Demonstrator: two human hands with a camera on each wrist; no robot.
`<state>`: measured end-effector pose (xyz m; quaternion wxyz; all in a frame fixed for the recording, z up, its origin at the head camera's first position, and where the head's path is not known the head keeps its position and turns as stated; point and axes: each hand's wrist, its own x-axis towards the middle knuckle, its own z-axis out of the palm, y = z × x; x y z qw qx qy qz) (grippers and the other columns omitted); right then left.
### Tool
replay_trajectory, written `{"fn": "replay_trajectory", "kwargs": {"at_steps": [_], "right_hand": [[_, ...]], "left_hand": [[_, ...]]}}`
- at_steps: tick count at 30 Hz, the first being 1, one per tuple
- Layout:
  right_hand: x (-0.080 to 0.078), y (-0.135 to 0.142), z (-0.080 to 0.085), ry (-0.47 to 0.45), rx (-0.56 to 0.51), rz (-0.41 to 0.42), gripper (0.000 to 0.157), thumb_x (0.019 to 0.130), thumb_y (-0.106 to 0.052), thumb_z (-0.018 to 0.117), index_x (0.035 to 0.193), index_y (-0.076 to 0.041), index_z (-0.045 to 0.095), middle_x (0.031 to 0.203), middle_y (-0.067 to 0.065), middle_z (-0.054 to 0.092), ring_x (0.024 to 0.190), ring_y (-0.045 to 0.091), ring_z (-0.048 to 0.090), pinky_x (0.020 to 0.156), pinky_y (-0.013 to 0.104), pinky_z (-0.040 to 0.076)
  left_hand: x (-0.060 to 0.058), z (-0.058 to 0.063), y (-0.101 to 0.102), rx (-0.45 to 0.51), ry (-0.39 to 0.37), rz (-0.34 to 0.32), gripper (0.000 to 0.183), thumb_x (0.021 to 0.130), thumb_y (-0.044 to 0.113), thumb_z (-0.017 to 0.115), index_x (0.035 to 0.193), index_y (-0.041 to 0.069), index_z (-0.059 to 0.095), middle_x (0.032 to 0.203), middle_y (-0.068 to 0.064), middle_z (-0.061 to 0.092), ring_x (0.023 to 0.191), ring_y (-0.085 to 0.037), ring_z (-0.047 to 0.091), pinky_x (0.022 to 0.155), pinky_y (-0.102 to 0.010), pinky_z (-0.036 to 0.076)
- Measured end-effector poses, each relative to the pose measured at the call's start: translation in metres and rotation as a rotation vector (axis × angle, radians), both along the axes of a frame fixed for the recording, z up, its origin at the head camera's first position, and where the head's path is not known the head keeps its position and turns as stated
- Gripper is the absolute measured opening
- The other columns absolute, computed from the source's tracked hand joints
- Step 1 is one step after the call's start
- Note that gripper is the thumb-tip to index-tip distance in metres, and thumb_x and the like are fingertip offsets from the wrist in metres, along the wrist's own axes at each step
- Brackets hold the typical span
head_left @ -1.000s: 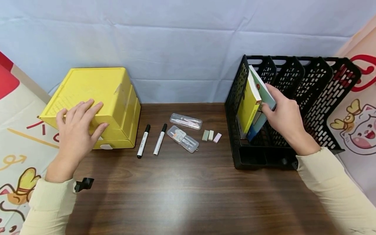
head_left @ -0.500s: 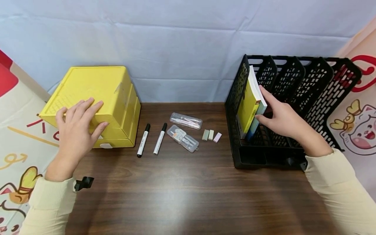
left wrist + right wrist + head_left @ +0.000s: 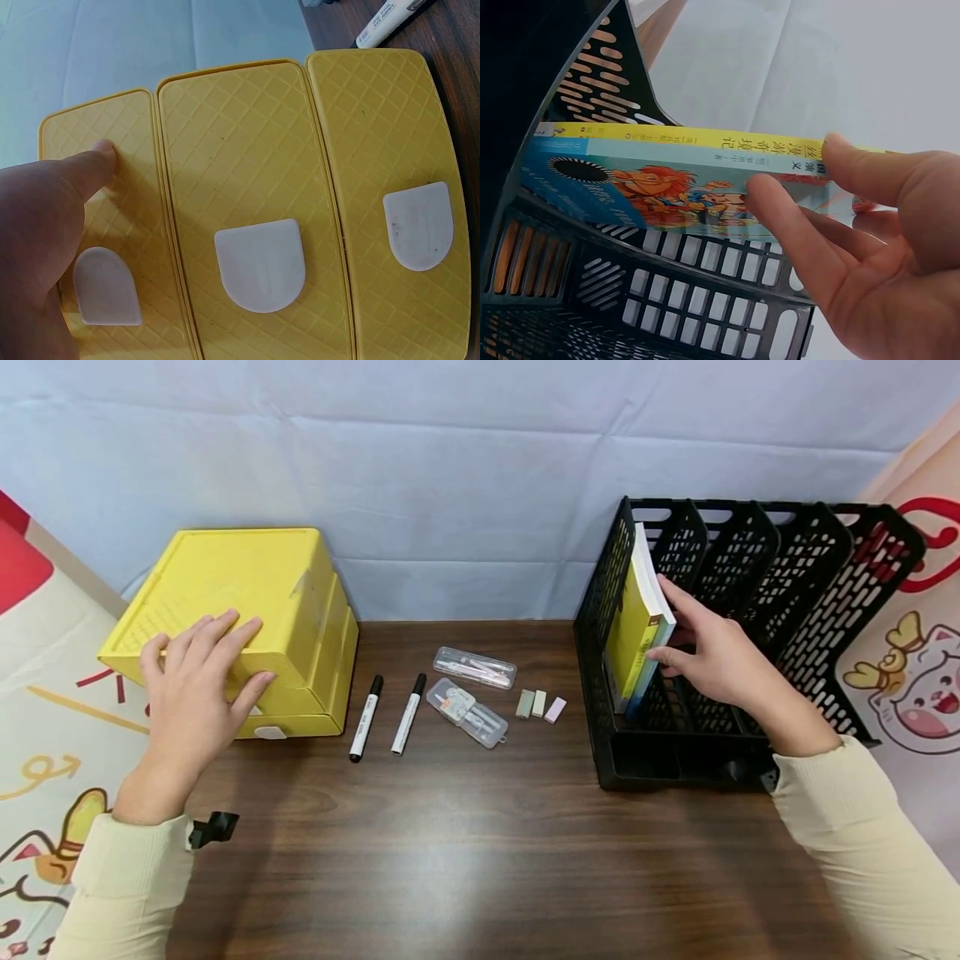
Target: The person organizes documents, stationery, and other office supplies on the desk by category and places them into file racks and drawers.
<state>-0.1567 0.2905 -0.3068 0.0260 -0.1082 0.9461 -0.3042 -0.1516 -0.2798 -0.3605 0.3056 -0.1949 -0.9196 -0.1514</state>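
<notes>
My left hand [image 3: 191, 689] rests on the front top edge of the yellow drawer box [image 3: 247, 581], fingers spread over its top. In the left wrist view its thumb lies against one drawer front [image 3: 127, 202]; rounded white pulls [image 3: 262, 262] stick out. My right hand [image 3: 716, 652] is inside the leftmost slot of the black file rack [image 3: 821, 610]. There its thumb touches the spines and its extended fingers lie against the illustrated cover of a light-blue book [image 3: 679, 195]. That book stands flush beside a yellow book [image 3: 628, 647].
Between box and rack lie two white markers with black caps [image 3: 366, 718] [image 3: 408, 714], two clear plastic cases [image 3: 474, 668] [image 3: 467, 714] and three small pastel blocks [image 3: 538, 704]. A pale cloth [image 3: 465, 485] hangs behind the wooden table [image 3: 420, 860].
The light-blue book has moved left, from leaning apart to standing flush against the yellow one. My right hand has loosened its grip on it and shifted slightly. The left hand stays put.
</notes>
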Motion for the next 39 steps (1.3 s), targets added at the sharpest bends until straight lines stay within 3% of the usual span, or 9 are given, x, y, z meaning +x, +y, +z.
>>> {"fn": "replay_trajectory", "kwargs": {"at_steps": [2,5,9,11,25,31,35,39], "right_hand": [[-0.001,0.000,-0.001,0.005,-0.010,-0.007,0.097,0.097,-0.001,0.068,0.164,-0.032,0.005,0.148,0.032,0.045,0.115,0.048,0.062,0.067,0.036,0.060],[-0.002,0.000,-0.003,0.010,-0.025,-0.013,0.097,0.097,-0.002,0.068,0.164,-0.033,0.006,0.148,0.031,0.045,0.117,0.048,0.061,0.067,0.036,0.060],[-0.003,0.000,-0.006,0.025,-0.038,-0.015,0.096,0.096,-0.002,0.068,0.164,-0.034,0.008,0.147,0.031,0.047,0.117,0.048,0.061,0.067,0.036,0.060],[-0.004,0.001,-0.007,0.037,-0.042,-0.015,0.096,0.096,-0.002,0.068,0.164,-0.034,0.008,0.146,0.031,0.048,0.115,0.048,0.061,0.067,0.036,0.059],[-0.004,0.001,-0.012,0.069,-0.019,-0.024,0.094,0.096,-0.005,0.069,0.165,-0.031,0.010,0.139,0.032,0.055,0.109,0.045,0.064,0.066,0.039,0.059],[-0.003,0.001,-0.012,0.097,-0.005,-0.026,0.093,0.096,-0.005,0.070,0.165,-0.029,0.013,0.134,0.033,0.058,0.103,0.043,0.066,0.064,0.035,0.058],[-0.003,0.002,-0.012,0.116,0.031,-0.026,0.092,0.096,-0.008,0.071,0.165,-0.026,0.013,0.128,0.032,0.062,0.092,0.040,0.069,0.066,0.042,0.057],[-0.003,0.003,-0.010,0.117,0.074,-0.030,0.091,0.096,-0.012,0.072,0.165,-0.022,0.014,0.127,0.030,0.062,0.101,0.042,0.066,0.077,0.055,0.054]], "left_hand": [[0.000,0.000,0.000,0.000,-0.003,0.000,0.063,0.086,0.025,0.079,0.145,0.016,0.057,0.150,-0.016,0.051,0.134,-0.045,0.043,0.111,-0.064,0.015],[0.001,0.000,0.000,0.006,0.007,-0.003,0.058,0.096,0.046,0.067,0.144,0.016,0.057,0.149,-0.017,0.052,0.133,-0.045,0.043,0.111,-0.064,0.016],[0.000,0.000,0.001,0.019,0.026,-0.009,0.071,0.099,0.068,0.042,0.143,0.015,0.058,0.148,-0.017,0.053,0.132,-0.046,0.044,0.110,-0.065,0.016],[0.000,0.000,0.001,0.023,0.030,-0.010,0.073,0.099,0.070,0.039,0.143,0.015,0.059,0.147,-0.017,0.053,0.132,-0.046,0.044,0.110,-0.065,0.017],[0.000,0.000,0.000,0.016,0.027,-0.013,0.065,0.100,0.063,0.048,0.144,0.016,0.058,0.148,-0.016,0.053,0.133,-0.045,0.044,0.110,-0.065,0.016],[0.000,0.000,0.000,0.009,0.021,-0.008,0.061,0.088,0.029,0.077,0.144,0.016,0.058,0.148,-0.016,0.052,0.133,-0.045,0.044,0.110,-0.064,0.017],[0.000,0.000,0.002,0.005,0.014,0.000,0.068,0.081,0.018,0.083,0.144,0.016,0.057,0.149,-0.016,0.052,0.133,-0.045,0.044,0.110,-0.064,0.016],[0.000,0.001,0.002,0.002,0.007,0.006,0.068,0.081,0.017,0.083,0.145,0.016,0.057,0.149,-0.016,0.051,0.134,-0.045,0.043,0.111,-0.064,0.016]]}}
